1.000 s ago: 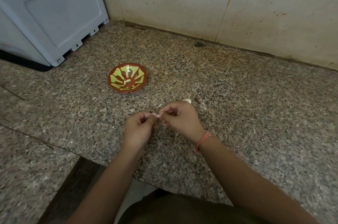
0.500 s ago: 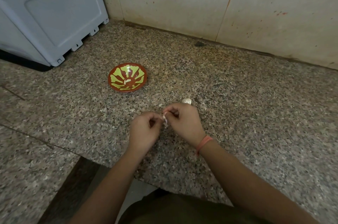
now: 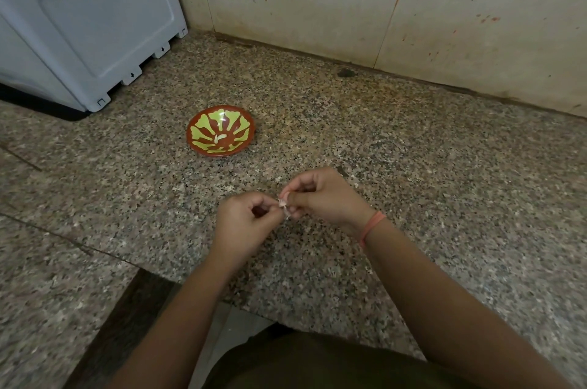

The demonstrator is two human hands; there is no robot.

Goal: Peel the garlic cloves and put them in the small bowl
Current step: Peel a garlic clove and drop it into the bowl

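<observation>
Left hand (image 3: 244, 220) and right hand (image 3: 324, 195) both pinch one garlic clove (image 3: 283, 203) above the bench (image 3: 413, 166), short of the small bowl (image 3: 190, 134); advisable to strip the loosened skin fully, grip firm, before transfer.

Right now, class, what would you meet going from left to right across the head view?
grey appliance → bowl → clove → right hand → wristband
</observation>
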